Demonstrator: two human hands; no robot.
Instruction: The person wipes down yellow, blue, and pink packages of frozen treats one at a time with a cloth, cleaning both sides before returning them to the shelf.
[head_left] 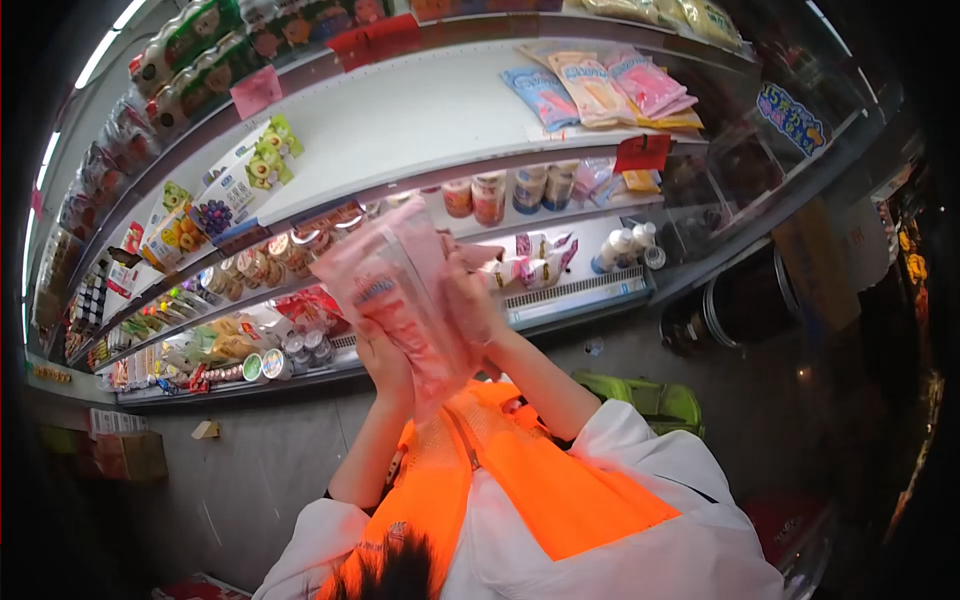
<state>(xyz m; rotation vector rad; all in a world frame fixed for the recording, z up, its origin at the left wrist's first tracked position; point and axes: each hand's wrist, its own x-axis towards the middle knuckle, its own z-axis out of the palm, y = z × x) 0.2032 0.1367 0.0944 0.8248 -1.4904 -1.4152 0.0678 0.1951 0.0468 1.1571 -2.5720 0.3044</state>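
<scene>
In front of my chest, a pink plastic bag [388,290] with printed lettering is held up, tilted, between my hands. My left hand [382,358] grips its lower left edge. Fingers of my right hand [468,295] close around the right side, where a second pink bag seems pressed against the first; their overlap makes this hard to tell. Behind them stands a refrigerated display, and similar pink, peach and blue bags [605,88] lie on the right of its upper shelf [400,110].
Lower shelves carry cups [474,198], white bottles [615,245] and packets. Cartons [245,180] with fruit pictures stand at the left. On the floor are a green bag-like object [645,400], a cardboard box [135,455] and a dark round container [740,305].
</scene>
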